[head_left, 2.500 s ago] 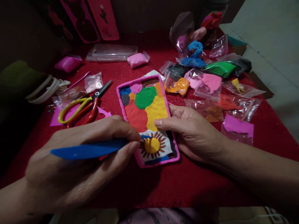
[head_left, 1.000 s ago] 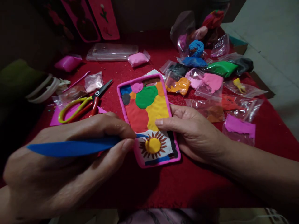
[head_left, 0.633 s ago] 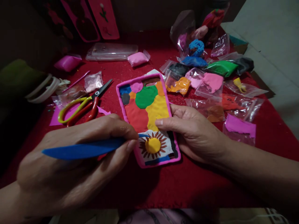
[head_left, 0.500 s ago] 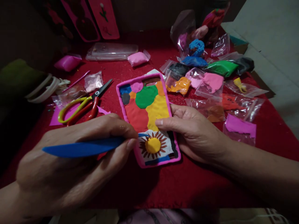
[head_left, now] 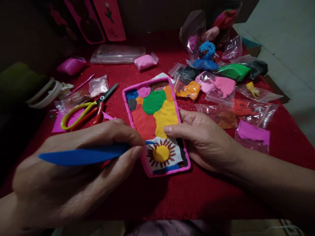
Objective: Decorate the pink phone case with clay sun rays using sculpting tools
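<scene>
Nearest: left hand [head_left: 69, 173], fingers pinched on the blue tool [head_left: 86, 155], broad end sticking out toward the wrist. Thin tip is at the upper-left brown rays [head_left: 150, 157] on the decorated panel [head_left: 145, 123]. Can't tell if it's pressing or just above.

Rays already go all round the yellow disc [head_left: 161, 153], so I'd read this as local touch-up on that side; slip risk is a nick in the white patch.

Right hand [head_left: 206, 141]: fingers gripping the panel's right edge, thumb on the yellow patch. Panel is mid-bench, face up, pink rim all round, bottom edge toward the wearer. Can't tell if it's resting on the bench [head_left: 197, 196] or lifted.

Past the left hand: scissors [head_left: 100, 105], blades pointing away. Beyond the right: bagged clay [head_left: 188, 90], several colours. Farther back: clear cases [head_left: 118, 54], then the pink floral panel [head_left: 110, 21].
</scene>
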The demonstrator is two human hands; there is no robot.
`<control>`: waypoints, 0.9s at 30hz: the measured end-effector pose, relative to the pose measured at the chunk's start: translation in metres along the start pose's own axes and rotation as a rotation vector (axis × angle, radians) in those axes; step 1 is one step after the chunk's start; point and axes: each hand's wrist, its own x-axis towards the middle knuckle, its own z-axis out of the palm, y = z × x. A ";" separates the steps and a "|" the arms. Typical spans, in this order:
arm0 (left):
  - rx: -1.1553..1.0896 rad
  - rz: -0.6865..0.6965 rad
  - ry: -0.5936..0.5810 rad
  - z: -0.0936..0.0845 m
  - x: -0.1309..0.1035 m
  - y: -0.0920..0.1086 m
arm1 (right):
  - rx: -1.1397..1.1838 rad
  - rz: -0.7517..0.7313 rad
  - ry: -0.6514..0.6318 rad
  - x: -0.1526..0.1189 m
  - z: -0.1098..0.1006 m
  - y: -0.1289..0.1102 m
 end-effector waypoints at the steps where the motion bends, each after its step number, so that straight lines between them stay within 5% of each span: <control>1: 0.014 -0.001 -0.052 -0.002 0.000 -0.001 | 0.003 0.002 -0.001 0.000 0.000 0.000; 27: 0.053 -0.037 -0.029 -0.003 -0.002 -0.003 | 0.009 0.000 0.003 -0.001 0.001 -0.001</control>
